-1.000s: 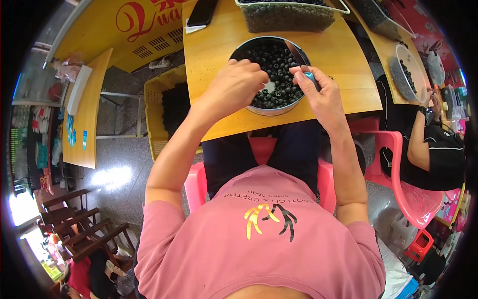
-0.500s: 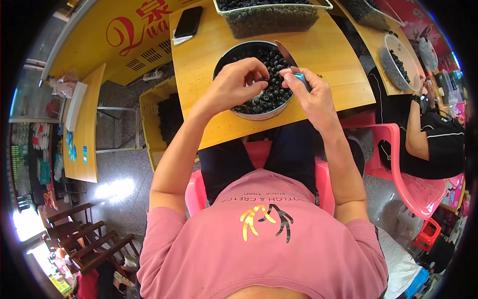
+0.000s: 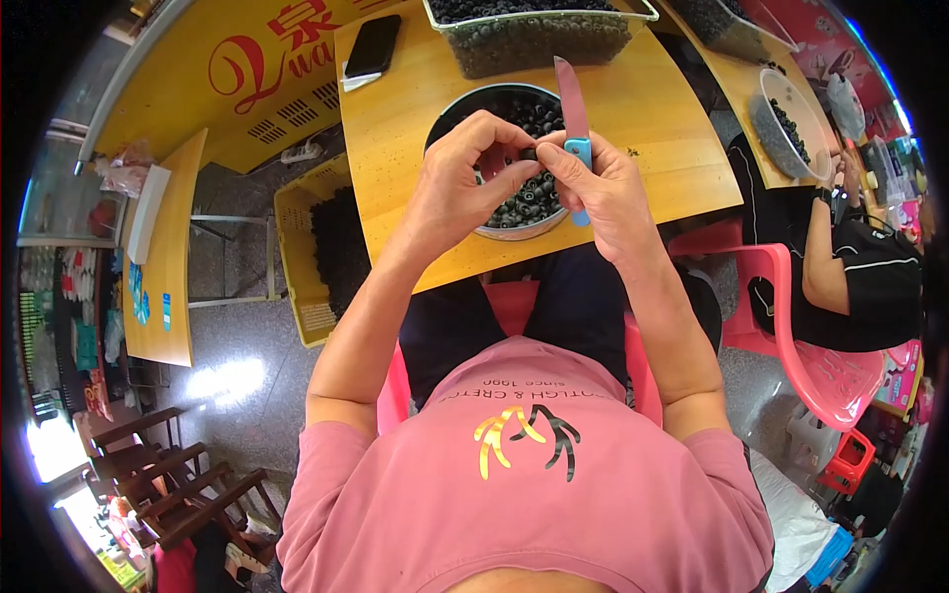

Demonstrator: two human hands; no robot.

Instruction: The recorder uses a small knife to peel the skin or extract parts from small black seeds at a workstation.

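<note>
A round metal bowl [image 3: 514,225] full of small dark shells stands at the near edge of a wooden table [image 3: 652,128]. My left hand [image 3: 463,178] is curled above the bowl and pinches a small dark shell [image 3: 528,154] between thumb and fingers. My right hand [image 3: 605,190] grips a knife [image 3: 571,111] with a blue handle and a pinkish blade that points away from me. Both hands meet over the bowl, fingertips touching at the shell.
A clear plastic tub [image 3: 539,35] of dark shells stands behind the bowl, a black phone [image 3: 373,45] at the far left of the table. A yellow crate [image 3: 321,252] of shells sits on the floor at my left. Another person [image 3: 850,267] sits on a pink chair [image 3: 806,346] at my right.
Both hands have risen off the shells in the bowl and come together. The knife blade now stands up over the bowl, and the left fingers hold one shell against it.
</note>
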